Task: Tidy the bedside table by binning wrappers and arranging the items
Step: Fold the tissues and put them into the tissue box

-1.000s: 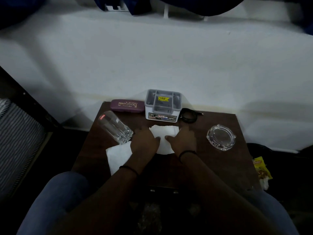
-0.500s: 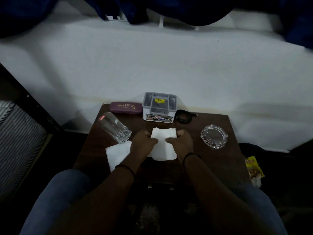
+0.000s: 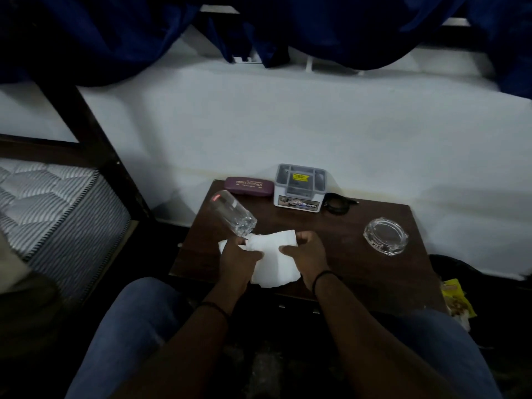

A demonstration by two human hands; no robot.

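Since a second earlier, both hands had lifted the white tissue's far edge off the tabletop and drawn it nearer; the camera had also tilted back.

Bedside table [image 3: 359, 272]: dark wood, against a white wall.

Organiser box [image 3: 299, 187]: grey, compartmented, at the back edge.

White tissue [image 3: 273, 263]: front centre of the table, partly raised, its near edge hanging toward the front rim. A second white sheet [image 3: 223, 245] showed just behind the left hand.

Drinking glass [image 3: 231, 216]: lying on its side, left of centre, its base just beside the tissue.

Spectacle case [image 3: 249, 185]: maroon, back left.

Glass ashtray [image 3: 385, 236]: right side, well apart from the tissue.

Black cable [image 3: 336, 204]: coiled beside the box.

Left hand [image 3: 237, 259]: fingers curled, pinching the tissue's left edge.

Right hand [image 3: 305, 256]: fingers curled, gripping its right edge.

Step in hand, as judged: folding or gathering the tissue. Next move likely calls for bringing the edges together neatly, clear of the glass.
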